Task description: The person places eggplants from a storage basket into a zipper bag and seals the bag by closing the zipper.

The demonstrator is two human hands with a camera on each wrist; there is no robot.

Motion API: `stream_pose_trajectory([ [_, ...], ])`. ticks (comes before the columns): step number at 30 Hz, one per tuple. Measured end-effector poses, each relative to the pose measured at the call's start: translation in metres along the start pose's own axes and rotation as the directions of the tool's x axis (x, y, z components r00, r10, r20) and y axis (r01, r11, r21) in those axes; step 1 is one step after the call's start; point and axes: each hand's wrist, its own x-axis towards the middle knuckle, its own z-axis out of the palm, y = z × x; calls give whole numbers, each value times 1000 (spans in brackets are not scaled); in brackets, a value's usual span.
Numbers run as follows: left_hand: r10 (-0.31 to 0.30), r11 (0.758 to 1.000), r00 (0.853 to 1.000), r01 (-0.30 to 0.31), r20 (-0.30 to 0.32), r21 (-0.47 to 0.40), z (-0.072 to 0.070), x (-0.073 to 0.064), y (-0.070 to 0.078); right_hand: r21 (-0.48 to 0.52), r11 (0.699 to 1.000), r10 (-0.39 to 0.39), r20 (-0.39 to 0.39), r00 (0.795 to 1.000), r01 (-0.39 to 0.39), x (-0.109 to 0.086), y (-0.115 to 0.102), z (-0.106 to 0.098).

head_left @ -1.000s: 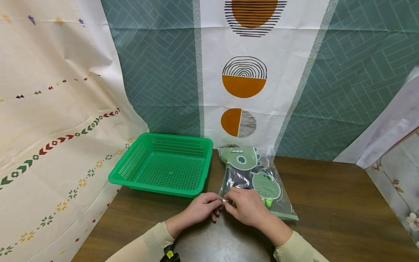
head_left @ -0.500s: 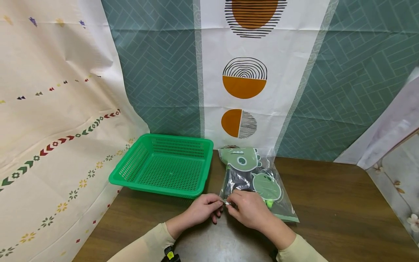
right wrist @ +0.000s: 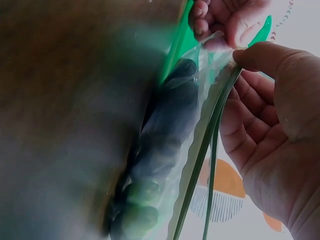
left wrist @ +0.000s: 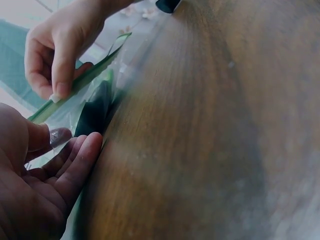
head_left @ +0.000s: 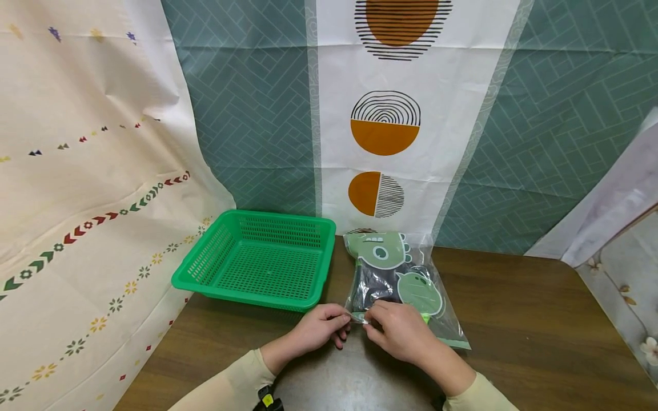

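A clear zip bag (head_left: 418, 291) printed with green cartoon animals lies on the table, dark and bright green contents (right wrist: 167, 117) inside it. At the bag's near left corner my left hand (head_left: 323, 326) pinches the clear plastic between thumb and finger. Just right of it, my right hand (head_left: 401, 332) pinches a small white slider (left wrist: 55, 98) on the bag's green zip strip (right wrist: 197, 160). Past the right hand, two green strips of the mouth stand apart in the right wrist view. Fingers cover part of the slider.
A green perforated plastic basket (head_left: 330, 251) stands left of the bag, with no contents showing. Behind them hangs a patterned teal and white cloth (head_left: 267, 114), and a cream cloth (head_left: 103, 188) drapes along the left. The wooden table (head_left: 519, 319) extends to the right.
My right hand has slid a short way rightward and nearer along the bag's edge, drawing the slider away from the left hand. The left hand stays at the corner.
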Motion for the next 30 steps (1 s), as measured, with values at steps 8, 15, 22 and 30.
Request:
stream_pose_trajectory([
  [8,5,1000,1000,-4,-8,6,1,-1,0,-4,1000,-26,-23,999,25,-8,3,-3],
  [15,-4,1000,1000,4,-5,-20,0,-1,0,-4,1000,-19,-26,999,18,-15,7,-9],
  [22,-7,1000,1000,7,-4,-24,0,-1,-1,-1,1000,8,-12,1000,-8,-23,9,-16],
  [30,-9,1000,1000,9,1,-15,0,0,-1,-28,1000,-3,-7,1000,3,-30,14,-21],
])
